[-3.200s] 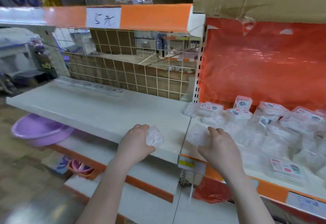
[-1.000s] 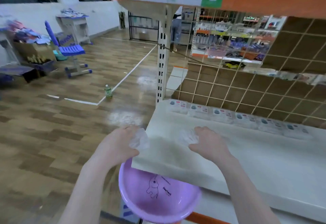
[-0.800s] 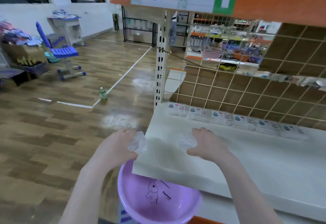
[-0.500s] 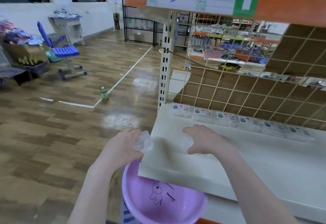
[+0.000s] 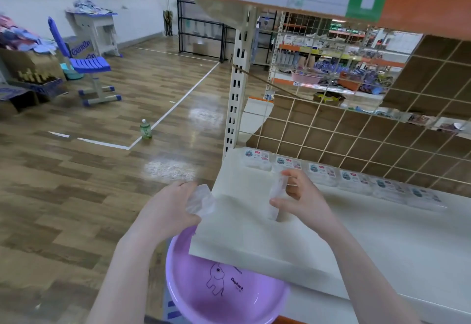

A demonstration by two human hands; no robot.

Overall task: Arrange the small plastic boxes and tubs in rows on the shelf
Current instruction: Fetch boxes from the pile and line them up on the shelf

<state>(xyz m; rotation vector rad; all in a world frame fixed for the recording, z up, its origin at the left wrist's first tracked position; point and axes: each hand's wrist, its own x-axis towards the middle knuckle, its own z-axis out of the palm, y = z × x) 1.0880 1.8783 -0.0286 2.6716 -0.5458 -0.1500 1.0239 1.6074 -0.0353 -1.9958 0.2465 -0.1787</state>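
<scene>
Right hand (image 5: 303,200) pinching clear box (image 5: 276,197) upright, edge-on

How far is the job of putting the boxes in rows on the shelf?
Done: one row of boxes along the back of the shelf. In hand: the right hand holds a box on edge; the left hand holds another. Left: both to place, and the front is still bare.

Even, fairly bright indoor light. White glare patches shine on the wooden floor (image 5: 170,169). Straight lines bow toward the edges, and detail is soft throughout.
</scene>
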